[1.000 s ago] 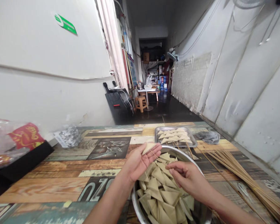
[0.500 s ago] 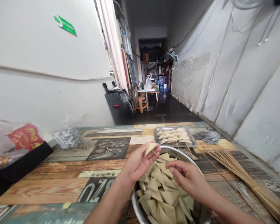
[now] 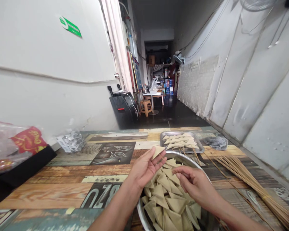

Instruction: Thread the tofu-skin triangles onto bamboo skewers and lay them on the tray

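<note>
My left hand (image 3: 144,166) is closed around a pale tofu triangle (image 3: 157,152), pinched between thumb and fingers above the bowl. A thin bamboo skewer (image 3: 162,158) runs from that triangle toward my right hand (image 3: 191,182). The fingertips of my right hand are pinched on the skewer's lower end, though most of it is hard to make out. Below both hands, a round metal bowl (image 3: 141,210) holds a heap of tofu triangles (image 3: 167,195). Behind the bowl, a metal tray (image 3: 202,148) carries rows of skewered triangles (image 3: 179,140).
Right of the bowl lies a bundle of bamboo skewers (image 3: 257,186). A grey cloth (image 3: 216,142) rests beside the tray. On the left are a black box (image 3: 36,163) with a red packet (image 3: 29,140) and a crumpled clear bag (image 3: 71,141). A stool (image 3: 146,107) stands beyond the wood-patterned table (image 3: 62,189).
The tofu triangle in my left hand has turned a little, and less of the skewer shows between my hands. The whole view has shifted slightly.
</note>
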`<state>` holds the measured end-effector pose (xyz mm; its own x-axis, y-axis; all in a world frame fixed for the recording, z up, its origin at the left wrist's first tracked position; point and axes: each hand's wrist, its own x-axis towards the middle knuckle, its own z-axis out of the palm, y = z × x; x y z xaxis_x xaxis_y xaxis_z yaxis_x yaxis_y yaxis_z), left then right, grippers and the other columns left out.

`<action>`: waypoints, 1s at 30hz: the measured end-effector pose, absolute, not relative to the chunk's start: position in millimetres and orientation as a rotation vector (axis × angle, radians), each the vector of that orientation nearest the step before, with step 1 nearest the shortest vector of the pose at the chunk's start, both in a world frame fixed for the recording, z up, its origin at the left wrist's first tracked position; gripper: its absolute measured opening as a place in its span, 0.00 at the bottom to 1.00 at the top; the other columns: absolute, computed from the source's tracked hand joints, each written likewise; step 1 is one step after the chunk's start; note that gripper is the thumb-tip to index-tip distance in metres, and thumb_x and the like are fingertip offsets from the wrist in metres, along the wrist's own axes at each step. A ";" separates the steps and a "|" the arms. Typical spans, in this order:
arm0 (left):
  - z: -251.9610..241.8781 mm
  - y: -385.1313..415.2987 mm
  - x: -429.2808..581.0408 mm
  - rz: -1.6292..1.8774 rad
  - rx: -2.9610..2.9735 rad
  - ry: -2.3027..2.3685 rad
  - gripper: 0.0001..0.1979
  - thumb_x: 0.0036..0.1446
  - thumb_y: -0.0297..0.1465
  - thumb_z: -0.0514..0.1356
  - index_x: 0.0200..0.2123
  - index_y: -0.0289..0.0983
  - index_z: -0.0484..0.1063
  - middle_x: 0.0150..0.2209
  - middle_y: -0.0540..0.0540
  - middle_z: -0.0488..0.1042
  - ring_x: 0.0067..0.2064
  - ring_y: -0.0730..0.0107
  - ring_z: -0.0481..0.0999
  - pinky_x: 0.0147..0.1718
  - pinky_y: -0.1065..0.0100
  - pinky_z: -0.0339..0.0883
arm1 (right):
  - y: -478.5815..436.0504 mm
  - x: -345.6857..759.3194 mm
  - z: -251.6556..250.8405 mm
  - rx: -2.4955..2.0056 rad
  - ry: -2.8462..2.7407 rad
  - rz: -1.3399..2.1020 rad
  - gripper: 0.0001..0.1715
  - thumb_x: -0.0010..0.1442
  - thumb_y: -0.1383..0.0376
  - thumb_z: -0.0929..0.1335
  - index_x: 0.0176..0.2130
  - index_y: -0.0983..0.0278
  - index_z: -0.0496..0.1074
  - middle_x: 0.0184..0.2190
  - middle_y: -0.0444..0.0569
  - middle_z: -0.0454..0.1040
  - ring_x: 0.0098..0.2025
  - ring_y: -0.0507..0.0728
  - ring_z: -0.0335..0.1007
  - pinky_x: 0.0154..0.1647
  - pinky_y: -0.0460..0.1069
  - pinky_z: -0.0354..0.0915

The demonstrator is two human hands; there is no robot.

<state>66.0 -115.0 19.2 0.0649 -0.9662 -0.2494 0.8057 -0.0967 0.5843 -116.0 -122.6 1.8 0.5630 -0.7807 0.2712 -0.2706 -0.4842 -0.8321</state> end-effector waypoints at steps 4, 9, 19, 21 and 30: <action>19.8 -113.1 61.9 -1.522 0.710 -0.298 0.05 0.51 0.25 0.59 0.34 0.33 0.67 0.39 0.41 0.74 0.45 0.61 0.73 0.43 0.58 0.68 | -121.8 -116.6 0.4 -2.041 0.852 -0.841 0.12 0.60 0.63 0.59 0.37 0.65 0.69 0.16 0.39 0.58 0.18 0.48 0.54 0.18 0.42 0.54; 20.5 -111.3 59.6 -1.504 0.718 -0.331 0.05 0.51 0.25 0.59 0.35 0.32 0.68 0.39 0.41 0.75 0.45 0.60 0.73 0.44 0.59 0.68 | -121.8 -117.2 2.4 -2.057 0.856 -0.859 0.11 0.60 0.63 0.59 0.36 0.64 0.69 0.16 0.39 0.58 0.19 0.48 0.52 0.18 0.42 0.53; 25.5 -109.4 61.0 -1.346 0.805 -0.401 0.02 0.51 0.24 0.58 0.31 0.31 0.68 0.35 0.41 0.75 0.40 0.61 0.76 0.40 0.62 0.70 | -122.5 -117.5 2.0 -2.151 0.847 -0.846 0.13 0.60 0.63 0.59 0.35 0.65 0.69 0.19 0.40 0.62 0.20 0.48 0.55 0.20 0.42 0.53; 24.7 -110.6 61.9 -1.352 0.793 -0.332 0.01 0.51 0.23 0.58 0.30 0.31 0.68 0.34 0.41 0.75 0.40 0.61 0.76 0.41 0.61 0.69 | -122.2 -117.6 1.5 -2.202 0.840 -0.844 0.12 0.60 0.63 0.59 0.36 0.64 0.70 0.20 0.41 0.66 0.21 0.49 0.58 0.22 0.43 0.56; 24.6 -110.2 61.9 -1.414 0.703 -0.248 0.04 0.50 0.23 0.59 0.32 0.32 0.68 0.34 0.43 0.75 0.43 0.59 0.74 0.44 0.57 0.68 | -121.5 -118.9 0.2 -2.308 0.837 -0.895 0.11 0.61 0.65 0.58 0.38 0.63 0.68 0.28 0.45 0.72 0.29 0.51 0.67 0.32 0.44 0.61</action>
